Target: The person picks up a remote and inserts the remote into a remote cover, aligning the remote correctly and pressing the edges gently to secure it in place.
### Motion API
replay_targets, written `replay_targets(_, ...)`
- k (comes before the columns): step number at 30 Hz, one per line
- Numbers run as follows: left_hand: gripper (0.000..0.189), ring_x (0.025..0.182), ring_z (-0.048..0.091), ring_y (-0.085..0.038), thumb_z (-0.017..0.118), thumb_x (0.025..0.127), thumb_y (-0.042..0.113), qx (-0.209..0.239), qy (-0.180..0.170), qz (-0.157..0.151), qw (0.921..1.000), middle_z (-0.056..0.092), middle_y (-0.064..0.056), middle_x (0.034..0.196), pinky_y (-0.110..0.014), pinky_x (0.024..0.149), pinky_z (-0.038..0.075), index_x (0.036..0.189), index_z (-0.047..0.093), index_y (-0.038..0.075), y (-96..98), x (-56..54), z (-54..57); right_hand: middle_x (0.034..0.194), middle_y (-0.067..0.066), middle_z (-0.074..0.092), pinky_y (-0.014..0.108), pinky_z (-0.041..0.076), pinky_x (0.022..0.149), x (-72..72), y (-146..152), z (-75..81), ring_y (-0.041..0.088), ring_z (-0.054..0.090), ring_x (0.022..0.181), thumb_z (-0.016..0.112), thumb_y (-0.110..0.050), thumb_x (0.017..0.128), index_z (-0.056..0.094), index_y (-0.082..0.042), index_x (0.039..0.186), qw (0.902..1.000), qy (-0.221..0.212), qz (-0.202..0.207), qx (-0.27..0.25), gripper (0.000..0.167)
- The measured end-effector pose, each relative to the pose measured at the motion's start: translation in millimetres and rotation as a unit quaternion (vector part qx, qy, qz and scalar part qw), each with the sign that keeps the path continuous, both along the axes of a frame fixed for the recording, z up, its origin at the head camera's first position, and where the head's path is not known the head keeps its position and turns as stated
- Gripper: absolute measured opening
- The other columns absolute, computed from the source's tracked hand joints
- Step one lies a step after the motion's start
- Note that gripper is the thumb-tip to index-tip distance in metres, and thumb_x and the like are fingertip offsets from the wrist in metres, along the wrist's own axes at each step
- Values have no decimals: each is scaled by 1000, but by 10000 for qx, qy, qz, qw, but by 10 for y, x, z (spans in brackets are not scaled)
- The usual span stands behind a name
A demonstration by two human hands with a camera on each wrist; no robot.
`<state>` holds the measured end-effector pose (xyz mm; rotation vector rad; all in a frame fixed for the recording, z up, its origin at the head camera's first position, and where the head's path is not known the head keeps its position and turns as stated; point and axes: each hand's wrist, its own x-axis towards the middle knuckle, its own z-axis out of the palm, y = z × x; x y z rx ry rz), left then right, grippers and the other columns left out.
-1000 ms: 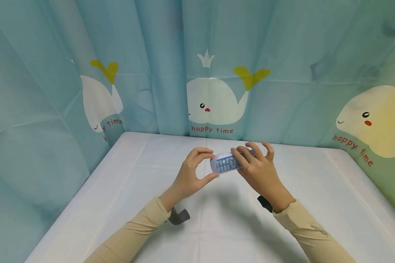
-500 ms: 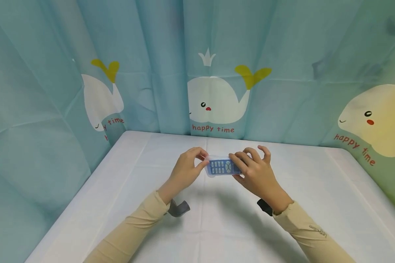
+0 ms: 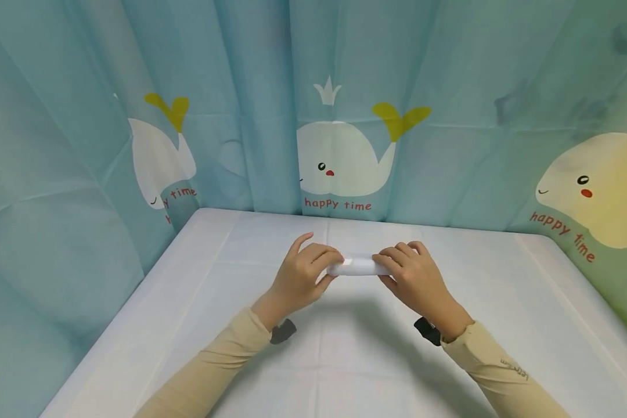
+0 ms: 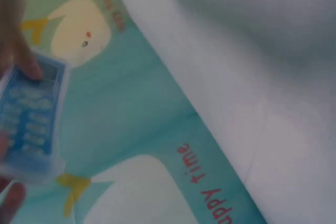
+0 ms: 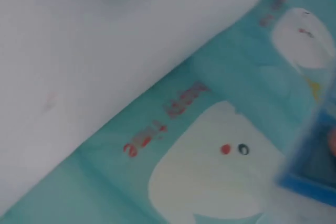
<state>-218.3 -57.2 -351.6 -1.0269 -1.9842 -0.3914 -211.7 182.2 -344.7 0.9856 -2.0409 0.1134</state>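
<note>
A remote control [image 3: 360, 267] is held level above the table in the head view, a pale, narrow side of it facing up. My left hand [image 3: 296, 277] pinches its left end between thumb and fingers, with one finger raised. At the other end, my right hand [image 3: 417, 280] grips it, fingers over the top and thumb below. The left wrist view shows the blue button face of the remote control [image 4: 31, 114] inside a translucent cover, turned away from the head camera. Only a blurred blue corner of the remote control [image 5: 310, 174] enters the right wrist view.
A white-covered table [image 3: 240, 244] lies under both hands. Behind it and along its sides hangs a blue-green curtain [image 3: 251, 104] printed with whales. A dark strap piece [image 3: 283, 331] shows at the left wrist and a black one [image 3: 427, 331] at the right.
The remote control has rolled so its blue button face has turned out of the head view and a pale side faces up. My left hand has shifted its fingers on the left end.
</note>
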Motion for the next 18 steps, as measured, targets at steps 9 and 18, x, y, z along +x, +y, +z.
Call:
replay_targets(9,58,100,62,-16,79,69,45,-241,-2158,208,9759,66,-1,107,-46,105,39,113,64,11,-18,-6,73,77,7,64,44,44,61,-81,7,-133,22,47,59,50,-6,95,71,-5,89,9757,2032,763,-286,21)
replay_targets(18,51,88,64,-14,80,60,38,105,-327,-198,9992,67,-3,92,-44,100,44,99,65,7,-21,4,63,103,12,63,48,38,74,32,-105,-42,30,52,82,92,-10,47,62,-6,116,9994,161,-55,-296,75)
